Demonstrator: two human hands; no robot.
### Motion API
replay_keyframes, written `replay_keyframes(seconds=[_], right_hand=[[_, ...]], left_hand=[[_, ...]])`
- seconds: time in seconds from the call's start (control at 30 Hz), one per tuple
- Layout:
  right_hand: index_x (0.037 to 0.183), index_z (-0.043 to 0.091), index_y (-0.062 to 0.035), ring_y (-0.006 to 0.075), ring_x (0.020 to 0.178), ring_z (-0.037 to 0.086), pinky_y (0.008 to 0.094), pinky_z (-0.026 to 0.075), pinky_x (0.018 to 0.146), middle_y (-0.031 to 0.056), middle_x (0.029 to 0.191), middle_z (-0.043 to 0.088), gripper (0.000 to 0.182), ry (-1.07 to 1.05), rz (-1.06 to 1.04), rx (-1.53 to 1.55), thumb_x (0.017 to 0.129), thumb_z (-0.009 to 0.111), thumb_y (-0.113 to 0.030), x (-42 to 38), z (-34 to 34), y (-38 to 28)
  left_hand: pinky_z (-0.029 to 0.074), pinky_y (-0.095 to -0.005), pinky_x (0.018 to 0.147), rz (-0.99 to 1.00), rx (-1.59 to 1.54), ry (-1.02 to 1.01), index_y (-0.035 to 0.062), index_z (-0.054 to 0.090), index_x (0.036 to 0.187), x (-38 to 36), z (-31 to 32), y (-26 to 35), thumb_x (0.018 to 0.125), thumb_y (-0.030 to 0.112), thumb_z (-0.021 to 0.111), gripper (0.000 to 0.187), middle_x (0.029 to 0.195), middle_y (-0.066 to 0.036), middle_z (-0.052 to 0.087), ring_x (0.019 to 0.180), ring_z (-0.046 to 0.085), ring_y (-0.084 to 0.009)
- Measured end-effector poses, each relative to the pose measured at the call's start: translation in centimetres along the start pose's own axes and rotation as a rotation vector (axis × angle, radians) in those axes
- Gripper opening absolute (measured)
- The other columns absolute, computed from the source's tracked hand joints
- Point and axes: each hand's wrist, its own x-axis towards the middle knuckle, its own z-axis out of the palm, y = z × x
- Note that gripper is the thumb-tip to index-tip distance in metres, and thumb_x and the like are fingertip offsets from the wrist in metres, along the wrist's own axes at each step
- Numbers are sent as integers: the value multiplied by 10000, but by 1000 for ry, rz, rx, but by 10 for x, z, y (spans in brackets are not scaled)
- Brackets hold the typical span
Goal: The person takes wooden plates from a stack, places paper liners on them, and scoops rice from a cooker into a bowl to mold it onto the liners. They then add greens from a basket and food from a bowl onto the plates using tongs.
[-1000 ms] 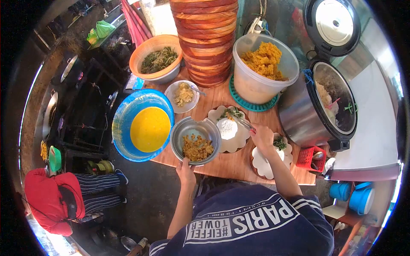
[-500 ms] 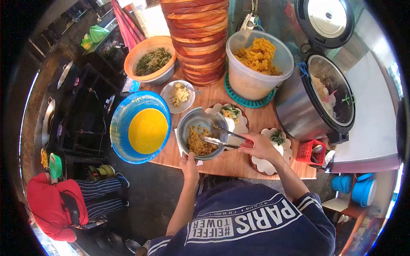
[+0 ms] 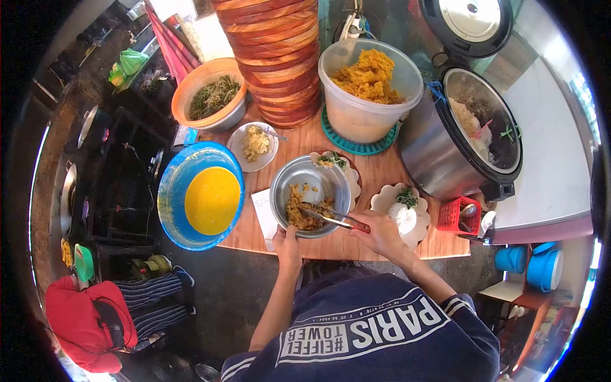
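My left hand (image 3: 287, 247) grips the near rim of a metal bowl (image 3: 342, 184) that holds brown-yellow crumbly food (image 3: 296, 205). Red-handled metal tongs (image 3: 340, 221) are in my right hand (image 3: 377, 234), their tips down in that food. The bowl hides most of a scalloped plate (image 3: 354, 181) with greens on it. To the right, a second scalloped plate (image 3: 380, 202) bears white rice (image 3: 403, 218) and chopped greens (image 3: 407, 197). A sheet of paper (image 3: 263, 213) lies left of the bowl.
A blue basin (image 3: 170, 191) of yellow liquid stands left, near a small white plate (image 3: 238, 141) and an orange basket (image 3: 184, 102). Behind are stacked wooden rings (image 3: 277, 57) and a tub (image 3: 363, 118). An open rice cooker (image 3: 439, 143) and red basket (image 3: 453, 218) stand right. A person in red (image 3: 76, 318) is lower left.
The metal bowl has shifted right, now covering more of the plate behind it. The tongs have gone lower into the food, and their tips look closer together. The whole view has shifted slightly.
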Motion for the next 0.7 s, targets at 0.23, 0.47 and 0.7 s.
replay_keyframes(seconds=[0.23,0.47,0.7], right_hand=[[1093,617,-136,269,705,611,390,475,619,72,769,588,392,45,10,-92,732,694,-267,-16,-17,3],[1067,636,-127,268,673,590,376,458,599,89,750,581,343,104,39,-121,743,695,-224,-26,-10,10],[1025,661,-150,261,644,605,359,477,595,92,732,621,283,125,173,99,750,671,-216,-38,-32,24]], left_hand=[[410,-217,705,-32,-102,-41,-15,557,988,-7,14,-3,810,1,501,187,938,-30,576,797,512,-88],[408,-222,736,38,14,-80,-27,549,995,-10,22,-11,801,-8,497,201,939,-31,572,812,507,-94],[410,-226,621,-38,55,-114,24,562,986,-15,30,-16,823,54,514,173,900,-10,566,718,501,-72]])
